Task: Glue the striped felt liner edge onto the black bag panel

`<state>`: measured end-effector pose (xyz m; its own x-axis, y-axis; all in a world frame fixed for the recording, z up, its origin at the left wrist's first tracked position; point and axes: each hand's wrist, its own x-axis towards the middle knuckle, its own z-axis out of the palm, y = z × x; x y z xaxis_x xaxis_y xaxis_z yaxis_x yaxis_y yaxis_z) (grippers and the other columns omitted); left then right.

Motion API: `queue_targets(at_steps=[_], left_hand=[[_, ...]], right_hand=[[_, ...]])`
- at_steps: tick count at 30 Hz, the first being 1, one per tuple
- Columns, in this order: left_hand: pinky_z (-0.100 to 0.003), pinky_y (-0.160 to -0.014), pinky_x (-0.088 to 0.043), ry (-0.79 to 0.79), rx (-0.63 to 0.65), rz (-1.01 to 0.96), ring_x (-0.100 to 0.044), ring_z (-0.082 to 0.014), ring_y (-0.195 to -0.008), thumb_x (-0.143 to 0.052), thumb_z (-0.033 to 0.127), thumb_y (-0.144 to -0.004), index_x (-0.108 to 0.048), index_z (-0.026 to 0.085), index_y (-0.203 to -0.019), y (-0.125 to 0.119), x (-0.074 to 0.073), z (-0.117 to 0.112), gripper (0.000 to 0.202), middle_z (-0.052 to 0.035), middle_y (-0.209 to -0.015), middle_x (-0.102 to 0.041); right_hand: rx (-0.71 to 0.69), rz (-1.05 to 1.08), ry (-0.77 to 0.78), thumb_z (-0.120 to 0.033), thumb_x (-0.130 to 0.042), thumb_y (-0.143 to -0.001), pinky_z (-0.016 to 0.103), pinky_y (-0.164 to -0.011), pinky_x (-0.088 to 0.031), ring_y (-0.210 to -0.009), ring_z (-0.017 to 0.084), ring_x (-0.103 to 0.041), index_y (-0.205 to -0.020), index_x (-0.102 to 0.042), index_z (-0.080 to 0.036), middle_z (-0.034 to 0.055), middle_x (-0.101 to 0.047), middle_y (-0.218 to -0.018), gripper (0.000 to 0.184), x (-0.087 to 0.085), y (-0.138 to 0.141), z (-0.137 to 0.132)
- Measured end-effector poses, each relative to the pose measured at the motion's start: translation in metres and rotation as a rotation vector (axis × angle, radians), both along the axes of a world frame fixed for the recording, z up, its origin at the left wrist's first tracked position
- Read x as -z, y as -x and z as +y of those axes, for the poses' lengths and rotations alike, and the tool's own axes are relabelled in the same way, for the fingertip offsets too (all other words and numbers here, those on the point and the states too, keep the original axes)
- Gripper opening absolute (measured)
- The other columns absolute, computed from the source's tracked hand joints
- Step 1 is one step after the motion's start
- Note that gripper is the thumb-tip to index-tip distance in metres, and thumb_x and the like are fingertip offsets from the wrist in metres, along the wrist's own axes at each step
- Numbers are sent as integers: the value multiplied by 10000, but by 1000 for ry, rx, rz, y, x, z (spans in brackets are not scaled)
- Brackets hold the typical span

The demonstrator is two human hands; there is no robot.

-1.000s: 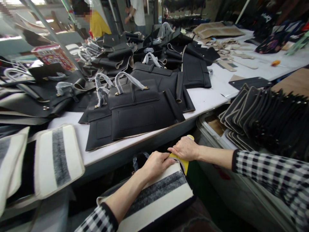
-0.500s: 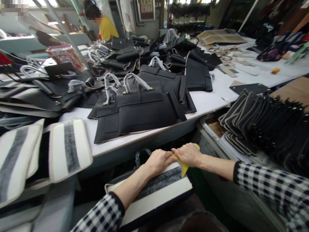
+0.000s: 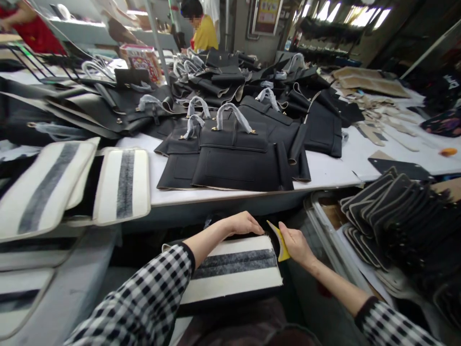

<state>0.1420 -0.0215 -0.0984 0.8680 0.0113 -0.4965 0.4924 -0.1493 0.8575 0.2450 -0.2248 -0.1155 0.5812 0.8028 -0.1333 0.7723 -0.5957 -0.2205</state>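
Observation:
A bag piece with a cream panel and a grey stripe lies before me, above my lap, its dark side below. At its far right corner my left hand is closed, fingertips pinching the edge. My right hand grips a yellow curved flat tool, like a scraper, just off the panel's right end. The tool's concave side faces that end, with a small gap between. My right fingers are partly hidden behind the tool.
Black handbags with wrapped handles cover the white table ahead. Striped cream panels sit at left. A box edge and a stack of dark flaps stand at right. A person in yellow works far back.
My right hand has moved right and down with the yellow tool, away from my left hand and the panel's corner. The view has turned left.

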Motion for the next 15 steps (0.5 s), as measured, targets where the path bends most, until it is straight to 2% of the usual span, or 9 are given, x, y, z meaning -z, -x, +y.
queue_targets(at_steps=[3,8,10,12,13,15], left_hand=[[-273,-718,-497,-57,38,4,-627,-177,-746,-697,359,-700,-783,176,-906,-2,-1,1,289,-19,-826,-733],[-295,-636,-462,-243,50,43,-608,-213,-697,-697,407,-689,-779,157,-828,-2,-4,-4,298,-32,-698,-682],[-310,-637,-460,-291,32,60,-620,-233,-704,-718,446,-680,-776,153,-830,0,-8,-8,334,-59,-728,-695],[-330,-652,-466,-349,56,67,-639,-266,-751,-755,505,-642,-772,156,-873,3,-12,-3,419,-100,-832,-722],[-336,-667,-470,-392,99,52,-646,-284,-797,-765,542,-624,-765,162,-922,6,-15,3,484,-118,-908,-728],[-337,-709,-475,-440,141,-4,-645,-300,-896,-751,603,-627,-747,187,-999,21,-21,26,558,-126,-1026,-721]], right_hand=[[73,-1,12,-469,-104,-1032,247,-525,-375,-634,174,-675,-640,-677,-187,73,-718,-688,749,3,0,5],[45,-31,69,-486,-180,-1010,289,-566,-427,-718,247,-706,-665,-717,-189,120,-734,-731,705,1,1,24],[-22,-59,92,-455,-212,-1000,302,-551,-439,-704,261,-704,-765,-750,-188,130,-739,-756,645,1,-2,26],[-148,-82,90,-426,-293,-970,320,-557,-465,-730,274,-705,-993,-756,-205,133,-750,-860,513,3,-12,29],[-209,-68,67,-431,-340,-950,334,-585,-488,-772,282,-707,-1073,-740,-217,136,-749,-932,469,6,-19,33],[-284,-19,20,-461,-373,-931,350,-649,-525,-851,289,-707,-1105,-734,-252,121,-740,-1021,451,9,-29,46]])
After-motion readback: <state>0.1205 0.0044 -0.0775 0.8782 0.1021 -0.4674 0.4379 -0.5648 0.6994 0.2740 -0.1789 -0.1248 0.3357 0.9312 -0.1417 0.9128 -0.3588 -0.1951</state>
